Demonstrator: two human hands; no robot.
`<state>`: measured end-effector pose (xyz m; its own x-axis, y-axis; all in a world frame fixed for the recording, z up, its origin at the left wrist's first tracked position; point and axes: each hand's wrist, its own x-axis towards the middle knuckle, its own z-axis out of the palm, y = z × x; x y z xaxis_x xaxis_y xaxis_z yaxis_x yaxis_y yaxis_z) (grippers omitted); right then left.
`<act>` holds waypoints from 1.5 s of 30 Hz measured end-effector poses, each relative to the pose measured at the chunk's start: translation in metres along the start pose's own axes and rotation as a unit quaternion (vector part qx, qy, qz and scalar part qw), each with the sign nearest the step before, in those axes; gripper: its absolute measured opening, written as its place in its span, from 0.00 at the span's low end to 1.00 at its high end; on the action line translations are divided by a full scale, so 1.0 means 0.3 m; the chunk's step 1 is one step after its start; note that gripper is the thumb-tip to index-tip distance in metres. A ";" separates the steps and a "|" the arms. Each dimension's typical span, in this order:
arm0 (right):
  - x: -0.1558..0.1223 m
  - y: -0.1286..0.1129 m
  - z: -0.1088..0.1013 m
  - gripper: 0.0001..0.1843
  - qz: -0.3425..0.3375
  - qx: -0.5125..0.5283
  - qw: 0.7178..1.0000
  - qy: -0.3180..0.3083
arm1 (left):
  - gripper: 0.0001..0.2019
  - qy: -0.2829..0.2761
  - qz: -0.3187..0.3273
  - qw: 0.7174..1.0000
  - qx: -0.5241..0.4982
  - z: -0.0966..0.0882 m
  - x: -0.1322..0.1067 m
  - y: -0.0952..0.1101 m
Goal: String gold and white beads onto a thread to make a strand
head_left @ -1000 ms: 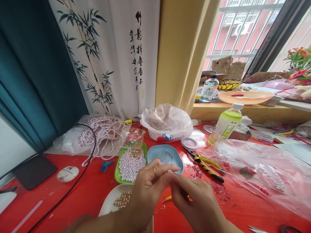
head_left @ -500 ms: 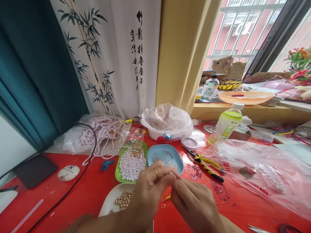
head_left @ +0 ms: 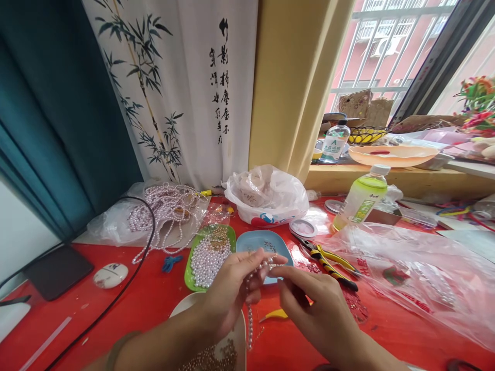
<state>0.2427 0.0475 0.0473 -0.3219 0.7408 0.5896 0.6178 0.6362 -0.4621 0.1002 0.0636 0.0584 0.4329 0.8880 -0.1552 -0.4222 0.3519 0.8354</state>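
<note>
My left hand (head_left: 232,288) is closed round a strand of small pearl beads (head_left: 250,324). Part of the strand runs over its fingers, and one end dangles below them. My right hand (head_left: 320,304) has its index finger stretched to the beads near the left fingertips; its thumb sits apart and the other fingers curl under. Behind the hands are a green tray (head_left: 189,268) of pearl and gold beads and a blue tray (head_left: 284,239) with small metal pieces. Partly under my left forearm lies a cream tray (head_left: 242,340) of gold beads.
Yellow-and-black pliers (head_left: 328,265) lie right of the blue tray. A yellow-handled tool (head_left: 277,314) is partly hidden by my right hand. A drink bottle (head_left: 361,198) and a clear plastic bag (head_left: 410,268) are at right. A black cable (head_left: 150,226) crosses the left side.
My hands were pressed together at the fingertips and have moved apart. The left has turned, showing the bead strand hanging from it; the right index finger now stretches out.
</note>
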 end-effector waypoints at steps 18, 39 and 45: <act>0.059 0.007 -0.091 0.08 -0.039 0.026 0.999 0.025 | 0.09 -0.040 -0.055 0.997 0.032 -0.001 0.000 0.005; 0.050 0.002 -0.117 0.10 -0.115 -0.001 0.993 -0.012 | 0.09 -0.033 -0.066 0.995 0.064 0.001 -0.003 0.017; 0.047 0.005 -0.111 0.10 -0.129 -0.007 0.991 -0.018 | 0.06 -0.040 -0.057 0.995 0.067 -0.002 0.001 0.015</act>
<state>0.2630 0.0517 0.0770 -0.4952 0.5613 0.6631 0.5211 0.8026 -0.2902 0.0980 0.0656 0.0617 0.5358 0.8166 -0.2147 -0.2600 0.4015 0.8782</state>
